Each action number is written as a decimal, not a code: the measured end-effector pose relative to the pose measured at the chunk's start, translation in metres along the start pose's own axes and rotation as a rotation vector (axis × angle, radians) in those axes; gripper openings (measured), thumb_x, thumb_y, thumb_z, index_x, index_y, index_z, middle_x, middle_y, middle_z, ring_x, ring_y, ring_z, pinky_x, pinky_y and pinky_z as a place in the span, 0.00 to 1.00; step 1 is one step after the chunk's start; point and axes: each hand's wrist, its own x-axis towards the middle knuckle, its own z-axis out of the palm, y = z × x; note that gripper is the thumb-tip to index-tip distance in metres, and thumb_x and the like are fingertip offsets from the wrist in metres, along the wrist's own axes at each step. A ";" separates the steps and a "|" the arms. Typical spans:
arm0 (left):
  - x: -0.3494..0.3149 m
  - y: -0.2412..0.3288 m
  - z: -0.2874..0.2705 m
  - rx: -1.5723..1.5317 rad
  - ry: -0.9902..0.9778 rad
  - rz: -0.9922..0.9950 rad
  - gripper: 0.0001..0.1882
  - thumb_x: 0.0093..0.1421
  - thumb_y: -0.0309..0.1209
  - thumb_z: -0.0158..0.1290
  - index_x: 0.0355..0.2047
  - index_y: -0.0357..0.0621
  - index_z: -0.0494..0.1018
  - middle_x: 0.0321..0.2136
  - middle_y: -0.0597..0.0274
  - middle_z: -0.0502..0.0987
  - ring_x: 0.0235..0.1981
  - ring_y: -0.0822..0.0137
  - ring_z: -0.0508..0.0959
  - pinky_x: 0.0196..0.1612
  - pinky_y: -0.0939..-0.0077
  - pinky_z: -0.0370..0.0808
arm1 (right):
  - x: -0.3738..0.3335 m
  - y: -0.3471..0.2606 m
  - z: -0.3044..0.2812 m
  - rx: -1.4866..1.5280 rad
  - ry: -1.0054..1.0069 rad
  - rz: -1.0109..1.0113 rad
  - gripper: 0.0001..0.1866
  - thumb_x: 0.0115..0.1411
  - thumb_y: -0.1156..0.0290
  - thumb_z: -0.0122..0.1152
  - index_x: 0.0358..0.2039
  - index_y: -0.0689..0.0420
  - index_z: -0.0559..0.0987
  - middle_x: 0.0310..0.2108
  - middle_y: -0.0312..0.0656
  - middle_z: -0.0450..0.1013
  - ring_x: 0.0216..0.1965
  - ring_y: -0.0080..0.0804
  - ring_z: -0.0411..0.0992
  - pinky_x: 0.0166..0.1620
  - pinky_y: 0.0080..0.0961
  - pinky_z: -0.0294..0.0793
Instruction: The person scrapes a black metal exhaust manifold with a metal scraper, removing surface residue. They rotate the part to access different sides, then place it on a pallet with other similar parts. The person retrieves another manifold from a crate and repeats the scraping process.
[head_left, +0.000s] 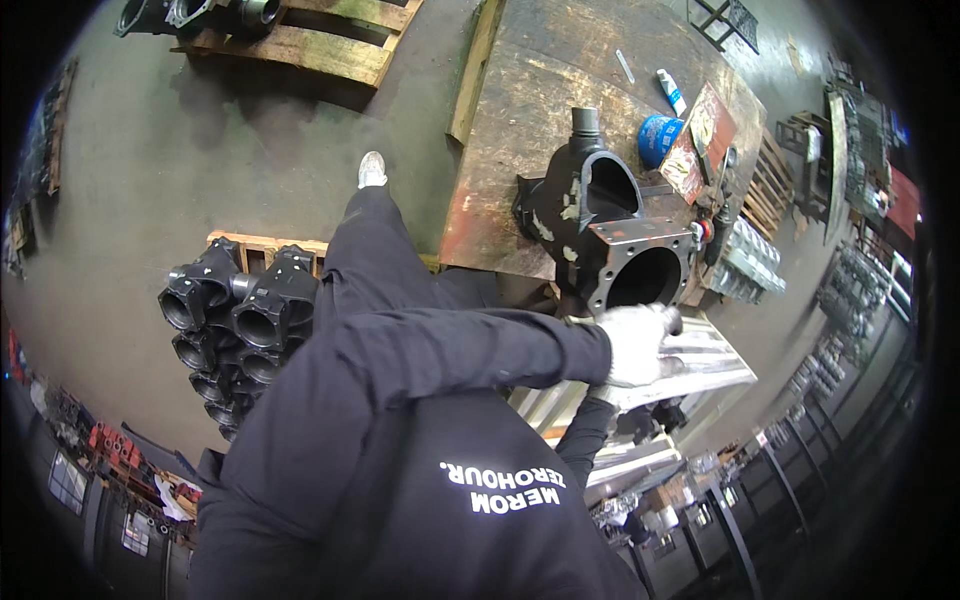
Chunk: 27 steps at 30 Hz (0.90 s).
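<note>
My left hand [634,343], in a white glove, reaches across my body to the right. Its fingers are curled, slightly blurred, around a small dark piece [673,320] whose kind I cannot make out. Just below, my right hand [630,394], also in a white glove, is mostly hidden behind the left and merges with the bright surface. Both hands are beside the near edge of a black cast metal housing [565,222]. This housing lies on a worn wooden table [505,190], its square flange with bolt holes and a large round bore turned toward me.
On the table are a blue can [657,140], a blue-and-white tube [671,92] and a reddish sheet [712,125]. Several black castings [262,318] are stacked on a pallet at left. Another wooden pallet [320,52] bears castings at far left. Pale metal stock [705,365] lies beside my hands.
</note>
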 end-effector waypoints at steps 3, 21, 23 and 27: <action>-0.064 -0.021 -0.106 0.077 0.084 0.029 0.25 0.63 0.43 0.59 0.52 0.36 0.76 0.45 0.41 0.81 0.47 0.47 0.83 0.52 0.57 0.79 | -0.001 -0.068 0.019 0.154 -0.215 -0.091 0.41 0.75 0.41 0.43 0.73 0.64 0.60 0.70 0.50 0.62 0.69 0.42 0.63 0.72 0.37 0.59; -0.245 -0.108 -0.328 0.083 0.688 -0.306 0.17 0.69 0.37 0.59 0.47 0.33 0.76 0.38 0.58 0.82 0.35 0.69 0.81 0.41 0.73 0.79 | 0.070 -0.162 0.049 -1.140 -0.173 -0.282 0.36 0.54 0.50 0.77 0.57 0.60 0.78 0.44 0.51 0.81 0.47 0.47 0.79 0.54 0.37 0.76; -0.193 -0.072 -0.299 0.377 0.474 -0.239 0.20 0.67 0.40 0.59 0.51 0.37 0.78 0.44 0.52 0.83 0.45 0.58 0.82 0.52 0.69 0.77 | 0.078 -0.156 0.043 -1.135 -0.213 -0.286 0.36 0.53 0.51 0.78 0.57 0.60 0.78 0.46 0.51 0.81 0.48 0.47 0.79 0.54 0.37 0.76; -0.080 -0.013 -0.235 0.409 -0.042 -0.146 0.27 0.63 0.55 0.56 0.49 0.45 0.82 0.46 0.47 0.83 0.51 0.47 0.81 0.55 0.58 0.76 | 0.086 -0.140 0.041 -0.544 -0.468 -0.236 0.36 0.58 0.64 0.73 0.64 0.62 0.71 0.57 0.52 0.76 0.59 0.41 0.75 0.63 0.34 0.71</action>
